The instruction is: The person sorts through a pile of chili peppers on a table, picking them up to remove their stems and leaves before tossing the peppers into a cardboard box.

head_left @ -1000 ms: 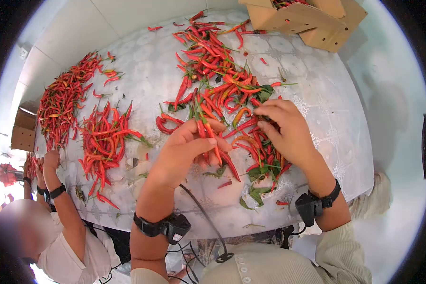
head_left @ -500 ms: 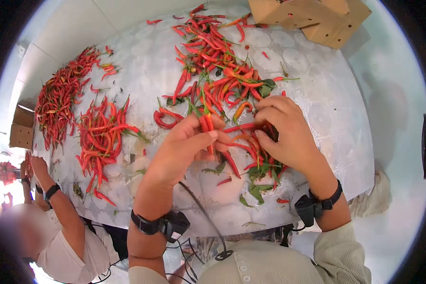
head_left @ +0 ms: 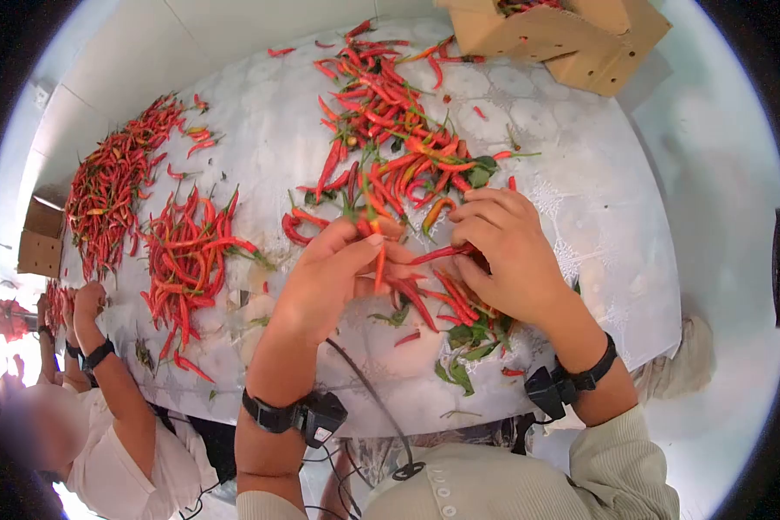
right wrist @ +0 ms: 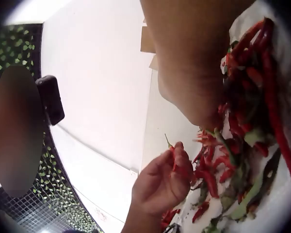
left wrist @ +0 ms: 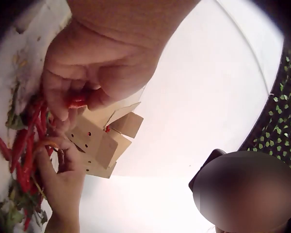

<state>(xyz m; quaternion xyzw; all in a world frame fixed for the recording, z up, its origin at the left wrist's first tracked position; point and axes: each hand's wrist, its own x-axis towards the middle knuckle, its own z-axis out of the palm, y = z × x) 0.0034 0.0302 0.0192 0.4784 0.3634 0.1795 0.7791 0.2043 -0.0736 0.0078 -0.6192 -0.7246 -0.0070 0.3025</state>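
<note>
In the head view, my left hand (head_left: 325, 273) pinches a few red chilies (head_left: 379, 260) between thumb and fingers, stems upward. To its right, my right hand (head_left: 515, 260) curls its fingers round a dark red chili (head_left: 437, 255) that points toward the left hand. Beneath and beyond both hands lies a long heap of red chilies (head_left: 407, 165) mixed with green leaves (head_left: 472, 338). The left wrist view shows red between the left hand's (left wrist: 102, 68) thumb and fingers. In the right wrist view the right fingertips are hidden behind the hand (right wrist: 194, 92).
Two more chili piles (head_left: 186, 260) (head_left: 117, 182) lie on the left of the covered table (head_left: 277, 113). A cardboard box (head_left: 528, 35) stands at the far right corner, another box (head_left: 41, 238) at the left edge. Another person's hand (head_left: 89, 303) is at lower left; a cable (head_left: 368, 381) hangs near my left forearm.
My right hand has drawn slightly left, and a dark red chili now sticks out from its fingers. The left hand keeps its chilies, shifted slightly. The other person's hand has moved a little.
</note>
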